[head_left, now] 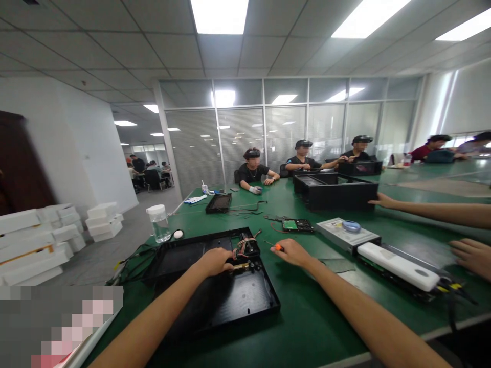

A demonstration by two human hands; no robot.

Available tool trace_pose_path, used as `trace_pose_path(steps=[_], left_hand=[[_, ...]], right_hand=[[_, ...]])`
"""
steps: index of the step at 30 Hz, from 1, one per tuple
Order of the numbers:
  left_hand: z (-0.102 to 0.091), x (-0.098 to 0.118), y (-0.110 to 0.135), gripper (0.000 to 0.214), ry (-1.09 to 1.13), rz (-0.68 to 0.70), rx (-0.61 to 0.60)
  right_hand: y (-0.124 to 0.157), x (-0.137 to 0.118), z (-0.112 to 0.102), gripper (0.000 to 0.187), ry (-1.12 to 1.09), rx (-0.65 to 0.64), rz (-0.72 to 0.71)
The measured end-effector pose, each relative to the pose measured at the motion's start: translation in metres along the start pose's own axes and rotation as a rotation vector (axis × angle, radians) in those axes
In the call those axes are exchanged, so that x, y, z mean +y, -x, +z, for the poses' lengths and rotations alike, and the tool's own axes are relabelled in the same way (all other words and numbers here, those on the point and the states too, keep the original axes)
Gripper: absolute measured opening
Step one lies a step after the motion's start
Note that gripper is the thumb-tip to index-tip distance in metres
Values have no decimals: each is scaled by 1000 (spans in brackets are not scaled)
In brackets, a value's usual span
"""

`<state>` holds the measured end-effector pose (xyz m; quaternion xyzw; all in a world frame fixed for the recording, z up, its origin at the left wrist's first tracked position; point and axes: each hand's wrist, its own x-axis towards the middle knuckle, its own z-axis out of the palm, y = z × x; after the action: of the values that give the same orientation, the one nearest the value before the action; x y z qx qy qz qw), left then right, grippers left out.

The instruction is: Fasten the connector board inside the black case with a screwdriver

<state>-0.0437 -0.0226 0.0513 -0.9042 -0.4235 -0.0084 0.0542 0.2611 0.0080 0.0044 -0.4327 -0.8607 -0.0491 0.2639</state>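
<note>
A black computer case panel (245,299) lies flat on the green table (307,322) in front of me. My left hand (215,261) rests closed on the panel next to a bundle of coloured wires (242,247) and a small black part (251,266). To the right of the panel, my right hand (293,252) is closed around a small screwdriver with an orange handle (278,247), its tip pointing left.
A clear bottle (159,223) stands at the table's left edge. A circuit board (295,225), a grey drive (347,234), a white device (399,266) and a black case (335,191) lie to the right. Another person's hands (473,255) reach in from the right. Several people sit at the far end. White boxes (34,245) are stacked on the floor.
</note>
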Motion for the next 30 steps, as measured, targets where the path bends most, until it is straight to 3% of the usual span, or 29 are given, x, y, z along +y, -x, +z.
trace_pose_path(steps=[5,7,11,14,17,25,30], left_hand=[[-4,6,12,32,-25,67,-35],[-10,13,12,36,-68,24,-57],[-14,42,-3,38,-230,-91,68],[-5,66,-19,25,-218,202,163],[10,78,-30,16,-174,456,161],[32,66,-30,15,-223,610,222],[33,66,-29,15,-175,577,252]], right_hand=[[1,2,1,49,3,-8,28],[0,0,1,49,-1,-20,26],[-1,-5,1,47,-14,-42,-4],[-1,-4,0,47,-9,-32,-18],[-1,0,0,48,3,-19,-8],[-2,0,0,47,-17,-38,-10],[-3,-3,1,48,-41,-13,18]])
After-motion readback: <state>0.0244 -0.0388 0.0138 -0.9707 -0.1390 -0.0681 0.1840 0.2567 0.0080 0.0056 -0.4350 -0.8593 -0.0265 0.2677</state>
